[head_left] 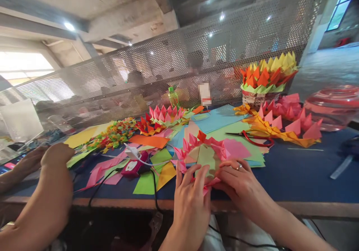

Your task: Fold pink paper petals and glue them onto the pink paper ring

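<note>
At the table's front edge I have a pink paper flower (190, 146), a ring of pointed folded petals around a pale green round middle (206, 159). One petal at its far side is orange-red. My left hand (193, 195) grips its near left side, with fingers over the rim and onto the green middle. My right hand (238, 178), with a ring on one finger, is closed on the near right rim. Fingers hide the near petals. Red-handled scissors (259, 140) lie beyond my right hand on green paper sheets (241, 133).
Another person's arms (53, 172) rest at the left. A power bank (136, 165) with cables lies among paper scraps. Farther back stand a green-capped bottle (174, 97), a layered paper flower (266, 75) and a clear bowl (332, 109). A perforated screen (168, 64) closes the table's back.
</note>
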Motion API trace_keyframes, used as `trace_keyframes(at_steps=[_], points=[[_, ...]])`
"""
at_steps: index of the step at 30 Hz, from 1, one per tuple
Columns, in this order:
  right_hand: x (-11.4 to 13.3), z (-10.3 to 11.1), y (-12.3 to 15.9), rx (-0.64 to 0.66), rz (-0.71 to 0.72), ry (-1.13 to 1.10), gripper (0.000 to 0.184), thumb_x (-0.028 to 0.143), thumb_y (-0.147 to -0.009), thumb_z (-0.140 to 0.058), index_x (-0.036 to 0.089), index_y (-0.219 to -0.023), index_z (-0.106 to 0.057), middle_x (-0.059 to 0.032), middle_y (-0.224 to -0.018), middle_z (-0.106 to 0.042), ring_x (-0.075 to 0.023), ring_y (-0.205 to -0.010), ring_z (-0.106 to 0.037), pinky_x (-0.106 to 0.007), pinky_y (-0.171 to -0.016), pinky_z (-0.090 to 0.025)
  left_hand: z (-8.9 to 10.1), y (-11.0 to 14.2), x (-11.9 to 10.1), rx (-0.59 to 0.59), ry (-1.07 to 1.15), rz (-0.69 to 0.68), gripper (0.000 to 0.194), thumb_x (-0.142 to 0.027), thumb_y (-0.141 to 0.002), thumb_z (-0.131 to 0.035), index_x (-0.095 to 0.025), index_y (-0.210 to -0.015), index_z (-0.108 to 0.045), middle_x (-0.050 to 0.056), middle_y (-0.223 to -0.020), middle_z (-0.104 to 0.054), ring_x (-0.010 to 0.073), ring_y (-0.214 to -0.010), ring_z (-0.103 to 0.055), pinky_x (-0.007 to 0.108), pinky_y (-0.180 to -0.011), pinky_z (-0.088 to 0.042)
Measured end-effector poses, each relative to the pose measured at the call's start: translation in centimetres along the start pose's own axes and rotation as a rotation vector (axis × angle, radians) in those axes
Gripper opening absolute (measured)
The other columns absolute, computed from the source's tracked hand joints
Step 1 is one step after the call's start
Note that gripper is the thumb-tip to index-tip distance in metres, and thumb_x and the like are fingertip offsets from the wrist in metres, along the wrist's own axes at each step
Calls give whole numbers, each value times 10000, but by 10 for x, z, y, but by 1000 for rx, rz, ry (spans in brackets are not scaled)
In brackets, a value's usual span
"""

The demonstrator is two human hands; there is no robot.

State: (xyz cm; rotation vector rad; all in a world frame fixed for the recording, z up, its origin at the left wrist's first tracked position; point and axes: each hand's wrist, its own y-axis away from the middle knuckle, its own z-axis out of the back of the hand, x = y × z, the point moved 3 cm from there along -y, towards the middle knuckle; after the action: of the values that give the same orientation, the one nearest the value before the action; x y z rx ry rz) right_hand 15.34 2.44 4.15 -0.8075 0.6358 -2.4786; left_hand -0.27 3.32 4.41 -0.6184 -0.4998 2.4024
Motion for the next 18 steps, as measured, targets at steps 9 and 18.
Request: trace_keyframes(at_steps=[9,18], points=[[4,3,-2,109,-12,-15,120,86,-871,-614,202,-842,-617,10,-878,-664,-193,-972,-564,-375,-918,-290,3,-6,-1,13,55,16,472,-35,-772,-551,-227,-1202,-523,32,-929,-734,255,-1122,-557,584,-1140,-147],[2,-8,-8,44,75,7,214,37,-849,-568,215,-781,-667,-4,-795,-679,-204,-983,-576,-379,-932,-311,5,-6,-2,45,101,-6,486,-6,-780,-516,-242,-1205,-512,36,-979,-702,236,-1044,-579,551,-1093,-264]])
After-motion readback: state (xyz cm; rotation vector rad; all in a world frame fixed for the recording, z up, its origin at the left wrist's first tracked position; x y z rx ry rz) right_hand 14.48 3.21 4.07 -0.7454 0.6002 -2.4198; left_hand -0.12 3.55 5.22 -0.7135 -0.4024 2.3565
